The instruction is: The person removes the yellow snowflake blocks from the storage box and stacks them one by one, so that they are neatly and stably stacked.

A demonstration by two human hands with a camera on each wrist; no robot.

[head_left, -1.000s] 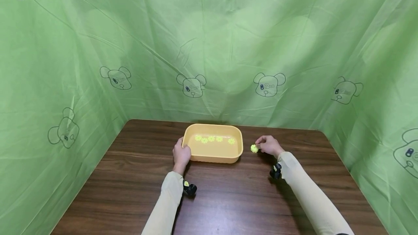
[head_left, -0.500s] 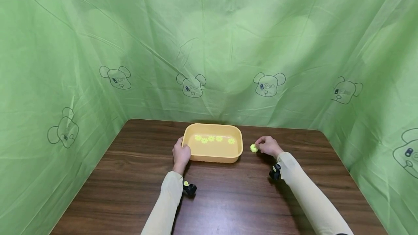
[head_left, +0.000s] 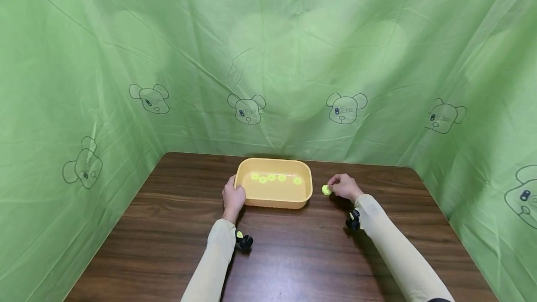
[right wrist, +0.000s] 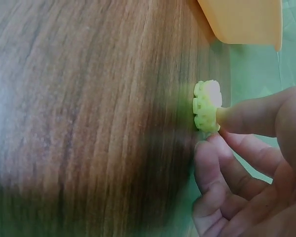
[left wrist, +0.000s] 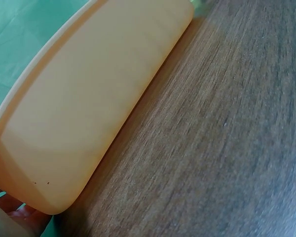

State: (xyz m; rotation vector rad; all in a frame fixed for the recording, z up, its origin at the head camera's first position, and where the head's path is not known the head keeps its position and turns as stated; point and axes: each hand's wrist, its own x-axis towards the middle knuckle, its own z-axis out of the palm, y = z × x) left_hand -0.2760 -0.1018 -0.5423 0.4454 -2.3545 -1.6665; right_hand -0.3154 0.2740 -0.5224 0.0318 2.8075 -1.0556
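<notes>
A yellow rectangular plastic basin (head_left: 274, 204) stands near the back edge of the table, and several yellow-green flower shapes (head_left: 271, 177) show in a row inside it. My left hand (head_left: 233, 198) grips the basin's left end, thumb over the rim; in the left wrist view only a bit of that hand appears beside the basin wall (left wrist: 89, 89). To the right of the basin, my right hand (head_left: 345, 187) pinches a small yellow-green flower-shaped piece (right wrist: 207, 106) between thumb and fingers. That piece is close to the tabletop; whether it touches cannot be told.
The dark wood-grain table (head_left: 289, 255) reaches back to a green curtain (head_left: 293, 83) printed with bear faces, which also hangs at both sides. A small black camera (head_left: 244, 242) is strapped to the left wrist, another black camera (head_left: 353, 220) to the right.
</notes>
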